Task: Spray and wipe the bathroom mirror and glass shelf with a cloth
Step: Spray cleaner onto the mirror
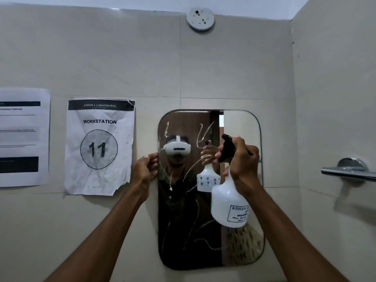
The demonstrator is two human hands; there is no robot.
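Far-left sheet [21, 137]: a printed page stuck to the tiled wall, cut off by the picture's left edge; its text is too blurred to read.
Workstation sign [99, 146]: a creased paper just right of that sheet, printed "WORKSTATION" with "11" in a circle; its lower right corner is torn.
Left hand [143, 169]: raised at the mirror's left edge, fingers [151, 159] curled round that edge and touching it, with nothing else in them.
Mirror [183, 220]: an upright rounded rectangle on the wall, marked with pale streaks and drip lines; it reflects the person, a head-worn camera and the bottle.
Ceiling disc [200, 18]: a round grey fitting high on the wall above the mirror.
Spray bottle [228, 202]: white, with a black trigger head and a label partly reading "KISSAN"; held up in front of the mirror's right half, nozzle facing the glass.
Right hand [241, 157]: closed round the bottle's neck and trigger head, fingers wrapped over the trigger.
Metal bar [349, 173]: a chrome rail on a round mount on the right wall, well apart from the mirror.
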